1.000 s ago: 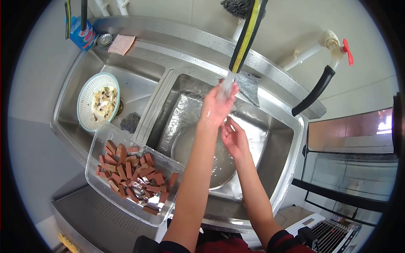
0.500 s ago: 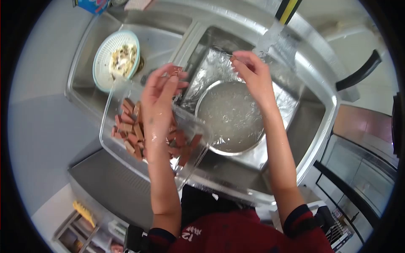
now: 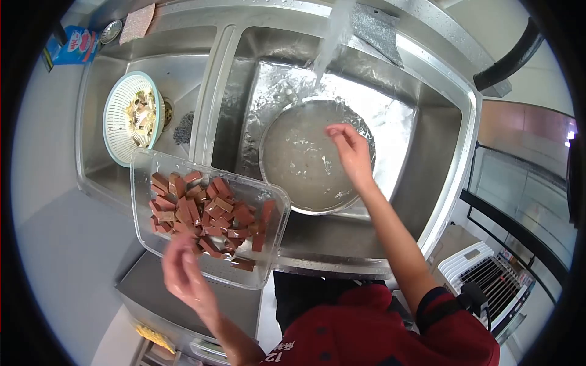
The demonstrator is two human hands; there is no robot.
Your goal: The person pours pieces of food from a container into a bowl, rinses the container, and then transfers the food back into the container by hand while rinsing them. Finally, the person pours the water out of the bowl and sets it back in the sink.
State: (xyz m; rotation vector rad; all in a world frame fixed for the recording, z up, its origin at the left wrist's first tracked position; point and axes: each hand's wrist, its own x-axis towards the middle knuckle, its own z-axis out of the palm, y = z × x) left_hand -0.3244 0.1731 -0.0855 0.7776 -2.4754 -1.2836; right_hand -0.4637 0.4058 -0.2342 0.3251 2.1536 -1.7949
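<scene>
Over the near-left rim of a clear plastic container (image 3: 278,244) is my left hand (image 3: 186,271), slightly blurred, fingers loosely apart and fingertips close to the blocks. Inside lie many wet reddish-brown rectangular blocks (image 3: 213,210). My right hand (image 3: 353,152) hovers above a round metal basin (image 3: 264,165) full of cloudy water. Its fingers are drawn together; whether anything small is between them cannot be seen. Water runs down (image 3: 329,46) from the top of the view, behind the basin.
A light-blue colander (image 3: 116,125) with food scraps stands in the left sink, beside a dark scouring pad (image 3: 184,128). The container straddles the sink edge and divider. A grey cloth (image 3: 378,33), pink cloth (image 3: 138,23) and blue packet (image 3: 76,46) lie along the back.
My left hand has gone down and left to the container's near rim; the reddish-brown piece it held no longer shows in it. My right hand has moved down over the basin. The view has shifted.
</scene>
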